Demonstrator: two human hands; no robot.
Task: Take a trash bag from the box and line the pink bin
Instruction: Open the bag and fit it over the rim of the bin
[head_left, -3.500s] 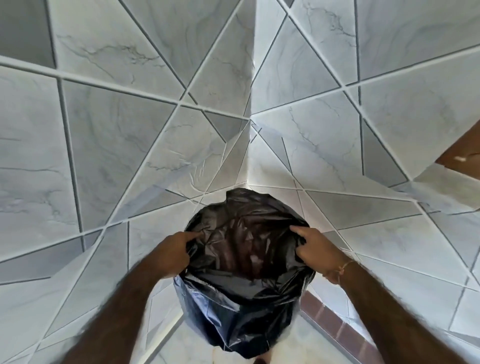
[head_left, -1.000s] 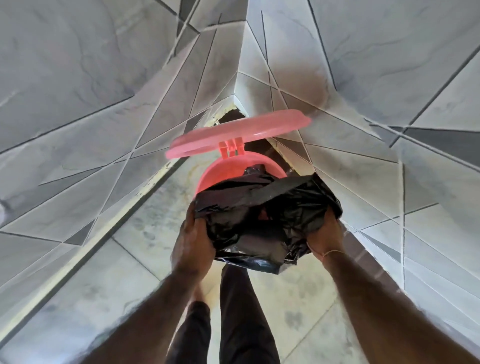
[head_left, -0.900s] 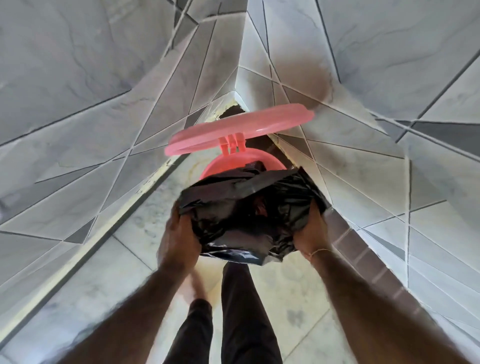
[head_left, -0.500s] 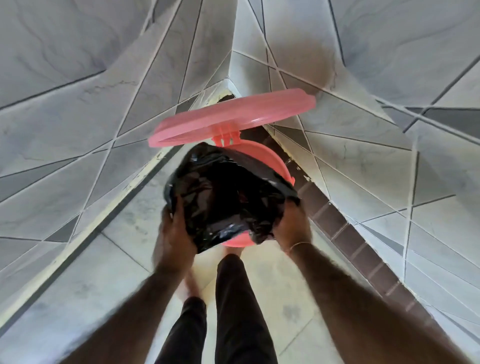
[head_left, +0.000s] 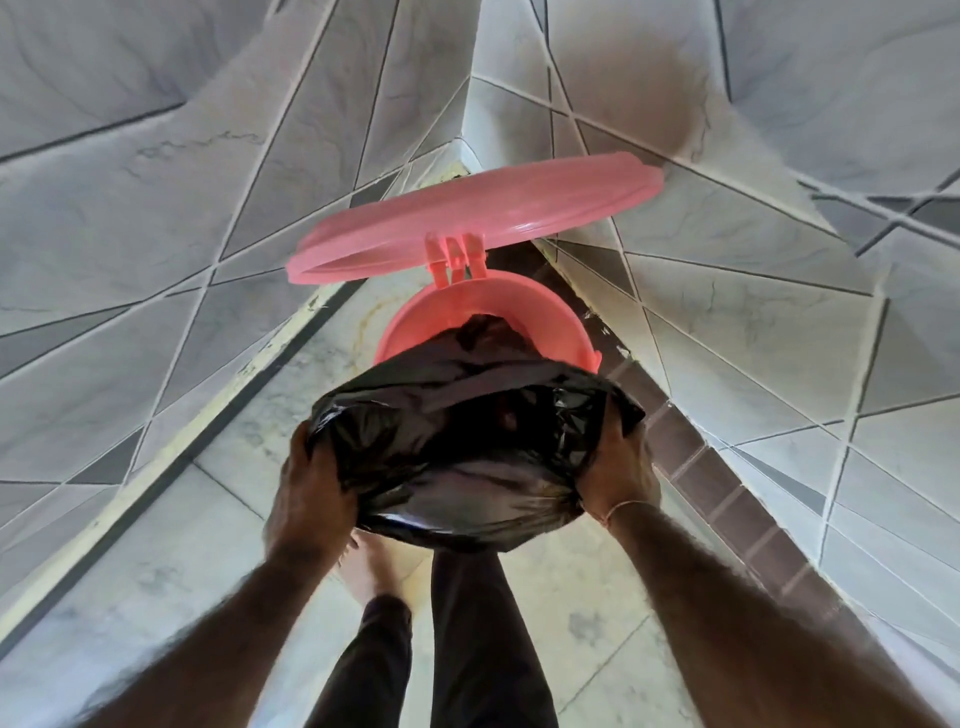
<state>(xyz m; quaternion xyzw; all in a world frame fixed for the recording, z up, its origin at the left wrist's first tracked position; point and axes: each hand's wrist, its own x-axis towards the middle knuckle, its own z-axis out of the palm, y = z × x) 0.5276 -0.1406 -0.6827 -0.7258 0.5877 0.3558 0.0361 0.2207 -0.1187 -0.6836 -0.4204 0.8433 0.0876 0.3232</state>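
**While the bag hangs over the bin, the lining is only half done**

Since a black trash bag (head_left: 457, 441) is already out and held up in two hands, the first part of the job looks finished. No box shows anywhere, so where the bag came from cannot be told.

The left hand (head_left: 311, 493) is closed on the left side of the bag, fingers curled into the plastic. The right hand (head_left: 615, 467) grips the right side the same way, with a thin band on its wrist. Both hands pull the top of the bag apart, so its mouth is open and dark inside. The bag is puffed and crinkly — soft stuff that will bend any way it likes.

The pink bin (head_left: 485, 322) stands just past the bag, in the corner. Its round lid (head_left: 467, 228) is tipped up on its hinge, so the way in is open. The far edge of the bag seems to dip toward the inside of the bin, but the near part hangs in front, in the air. Whether any of it touches the rim cannot be told.

What I think is left: push the bag down inside, then fold its top over the rim all the way round.

The floor (head_left: 571, 597) is pale stone tile with a few marks. The walls (head_left: 156, 208) are grey marble-look tiles with slanted lines — they meet right behind the bin. A dark strip runs along the bottom of the right wall. Dark trouser legs and a bare foot show below the bag.
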